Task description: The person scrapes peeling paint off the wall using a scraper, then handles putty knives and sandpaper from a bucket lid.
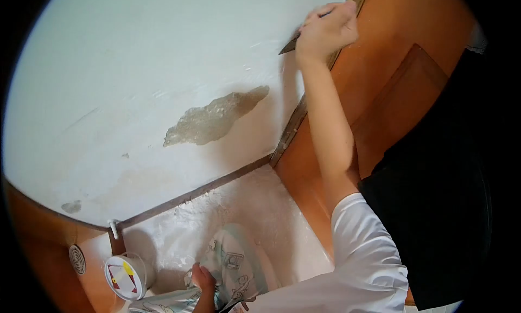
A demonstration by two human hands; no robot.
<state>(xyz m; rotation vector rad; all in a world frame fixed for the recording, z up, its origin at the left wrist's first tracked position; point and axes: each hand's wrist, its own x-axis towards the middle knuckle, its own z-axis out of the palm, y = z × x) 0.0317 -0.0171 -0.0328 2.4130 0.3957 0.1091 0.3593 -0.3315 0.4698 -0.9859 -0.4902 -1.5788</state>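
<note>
At the top of the head view, my right hand [328, 33] is closed in a fist around a putty knife [290, 44]. The dark, triangular blade points left against the white wall [135, 52]; most of the handle is hidden by my fingers. Below and left of the blade, a bare grey patch [209, 120] with ragged edges shows where the wall's coating is gone. My left hand [203, 278] is low in the view beside my patterned trouser leg [233, 259], its fingers loosely apart and nothing visible in them.
A white bucket [130, 278] with a red and yellow label stands at lower left, near a round drain [77, 259]. An orange-brown wooden panel [391, 58] borders the wall on the right. Dark trim [190, 196] edges the wall's foot above the pale, marked floor [271, 204].
</note>
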